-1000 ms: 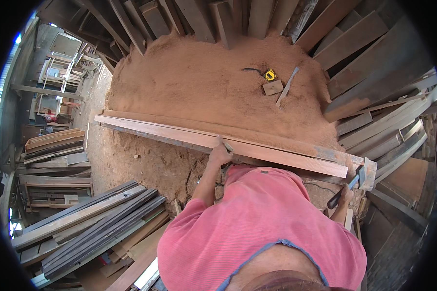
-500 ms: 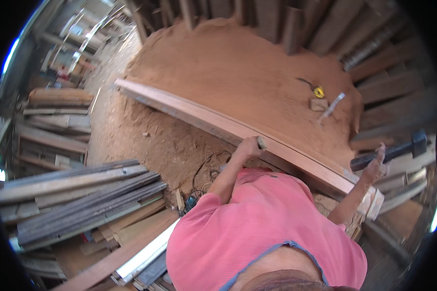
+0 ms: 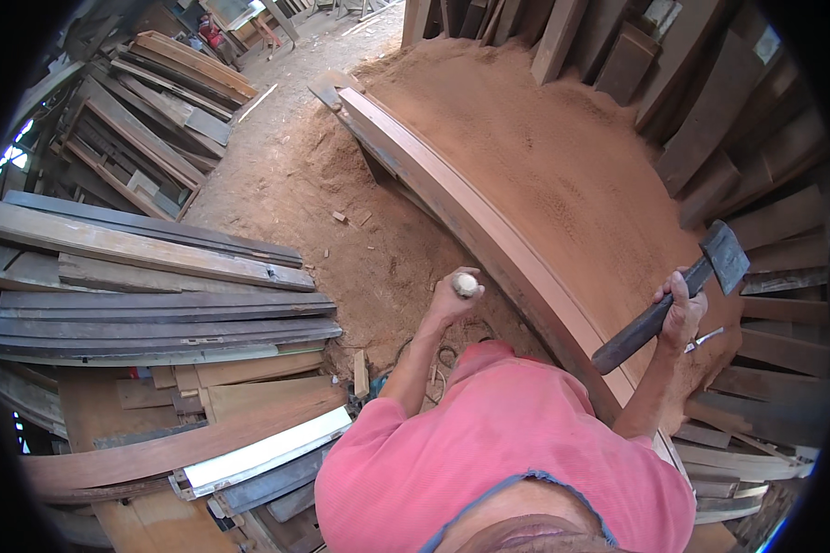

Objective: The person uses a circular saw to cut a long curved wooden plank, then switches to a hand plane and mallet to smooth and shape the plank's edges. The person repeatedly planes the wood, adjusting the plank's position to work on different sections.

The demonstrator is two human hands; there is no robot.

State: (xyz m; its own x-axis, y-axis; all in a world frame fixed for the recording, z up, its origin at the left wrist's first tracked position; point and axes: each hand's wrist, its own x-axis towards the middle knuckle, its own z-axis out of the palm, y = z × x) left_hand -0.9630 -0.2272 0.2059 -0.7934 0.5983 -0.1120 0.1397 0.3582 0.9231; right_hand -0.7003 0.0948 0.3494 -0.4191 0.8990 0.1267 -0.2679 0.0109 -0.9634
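Beside the long reddish wooden plank (image 3: 489, 230), the left hand (image 3: 452, 297) clenches a pale round-topped wooden handle (image 3: 466, 284); over that plank, the right hand (image 3: 681, 309) grips a dark-handled hammer (image 3: 673, 300).

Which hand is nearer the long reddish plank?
Left. The left hand, gripping a chisel handle, sits right beside the plank; the right hand holds the hammer raised above it.

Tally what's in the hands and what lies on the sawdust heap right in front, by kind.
Hammer, held in the right hand: 1
Round pale-ended handle, gripped in the left hand: 1
Long reddish board across the sawdust heap: 1
Total: 3
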